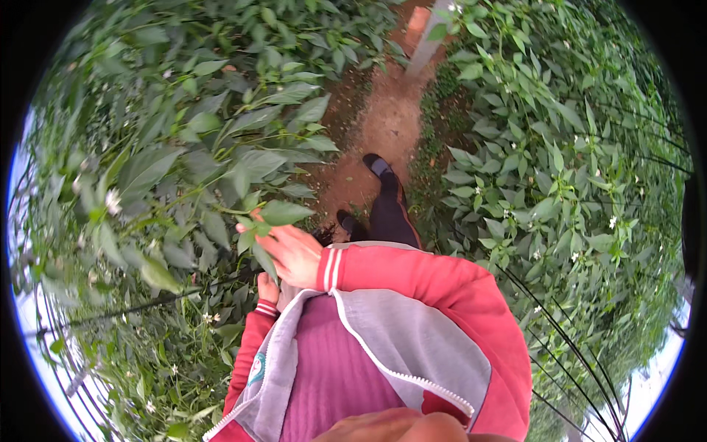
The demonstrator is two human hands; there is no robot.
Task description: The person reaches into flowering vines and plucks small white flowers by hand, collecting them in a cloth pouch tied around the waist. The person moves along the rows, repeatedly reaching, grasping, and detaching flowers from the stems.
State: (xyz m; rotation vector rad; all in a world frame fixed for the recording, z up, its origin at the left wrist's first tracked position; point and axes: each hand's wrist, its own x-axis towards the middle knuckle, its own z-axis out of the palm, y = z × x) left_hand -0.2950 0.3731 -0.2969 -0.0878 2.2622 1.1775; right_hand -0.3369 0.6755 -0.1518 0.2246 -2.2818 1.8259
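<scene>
My right hand [290, 251] reaches leftward across my body, in a red sleeve with white cuff stripes. Its fingertips are at a leafy shoot [259, 221] of what looks like a pepper plant, with the stem between them. Leaves of the shoot cover part of the fingers. Close to the jacket's hem, my left hand [268, 288] is curled below the right one. Grey cloth [288, 293] lies beside it, and the right hand and jacket partly hide it, so I cannot tell whether it grips anything. A white flower [113, 201] hangs on the foliage to the left.
Dense flowering plants [552, 177] also line the right side. Between the rows runs a bare soil path [389, 119], with my dark-shod foot [378, 164] on it. A grey post [428, 47] stands ahead by a reddish block [418, 25]. Dark lines [563, 326] cross the foliage.
</scene>
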